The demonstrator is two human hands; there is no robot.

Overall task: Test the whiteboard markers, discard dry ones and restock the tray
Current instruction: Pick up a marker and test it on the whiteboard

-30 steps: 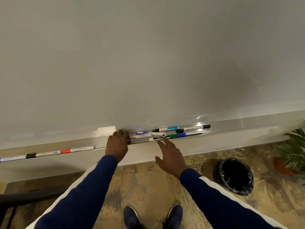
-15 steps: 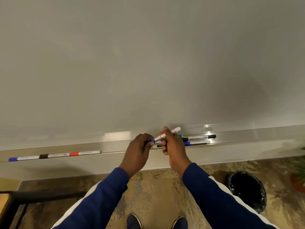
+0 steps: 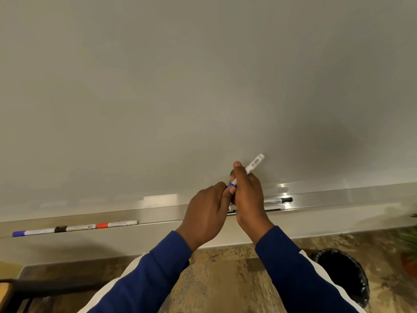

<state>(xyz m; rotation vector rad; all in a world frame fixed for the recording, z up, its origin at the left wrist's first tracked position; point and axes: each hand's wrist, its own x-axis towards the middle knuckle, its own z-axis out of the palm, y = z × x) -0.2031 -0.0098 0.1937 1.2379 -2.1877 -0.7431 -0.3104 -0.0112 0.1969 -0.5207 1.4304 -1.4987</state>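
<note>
Marker cap [image 3: 230, 184] mostly hidden in left hand [image 3: 206, 213] — plant [image 3: 409, 245] edge-cropped.

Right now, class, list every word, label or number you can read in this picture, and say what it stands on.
Held blue-capped marker: dark barrel print, too blurred to read.
Half-hidden marker in the tray: white letters, partly covered, unreadable.
Left row of markers: print too small.
Nothing reads clearly.

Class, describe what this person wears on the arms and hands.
Long dark blue sleeves reach both wrists; the left sleeve and right sleeve each carry a white stripe down the outer side. The left hand and right hand are bare: no gloves.
</note>
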